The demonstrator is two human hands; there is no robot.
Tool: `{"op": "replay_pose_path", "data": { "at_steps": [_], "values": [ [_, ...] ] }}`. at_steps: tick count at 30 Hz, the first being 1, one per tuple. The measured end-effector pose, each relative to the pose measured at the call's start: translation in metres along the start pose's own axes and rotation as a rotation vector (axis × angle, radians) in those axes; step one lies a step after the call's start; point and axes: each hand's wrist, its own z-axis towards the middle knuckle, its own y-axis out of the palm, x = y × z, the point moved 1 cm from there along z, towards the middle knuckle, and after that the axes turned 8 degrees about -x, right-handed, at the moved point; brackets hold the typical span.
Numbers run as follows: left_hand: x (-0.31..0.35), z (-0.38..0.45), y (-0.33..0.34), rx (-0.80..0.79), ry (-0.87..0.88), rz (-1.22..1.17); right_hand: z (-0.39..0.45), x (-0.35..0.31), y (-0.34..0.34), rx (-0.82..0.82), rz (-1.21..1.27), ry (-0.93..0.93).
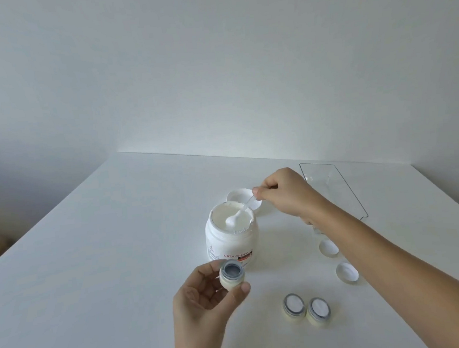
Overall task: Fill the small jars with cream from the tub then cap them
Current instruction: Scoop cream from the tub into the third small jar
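White table, cream tub, two jars, loose caps, clear tray

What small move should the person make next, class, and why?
Probably lift the spatula out of the tub and carry it to the small jar. Its tip sits in the cream, and the left hand holds that jar open and seemingly empty.

A plain white wall rises behind the white worktop — soft, even light. Dim shadow gathers at far left.

2 bare forearms, no sleeves visible
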Motion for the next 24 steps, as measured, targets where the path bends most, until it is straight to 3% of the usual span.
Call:
{"op": "replay_pose_path", "data": {
  "at_steps": [8, 13, 24],
  "values": [
    [0.032, 0.025, 0.003, 0.061, 0.115, 0.092, 0.001, 0.013, -0.014, -0.018, 0.311, 0.136],
    [0.044, 0.041, 0.008, 0.097, 0.123, 0.160, -0.005, 0.003, -0.023, -0.069, 0.412, 0.101],
    [0.052, 0.047, 0.018, 0.072, 0.148, 0.128, -0.029, -0.017, -0.020, 0.001, 0.159, -0.035]
  ]
}}
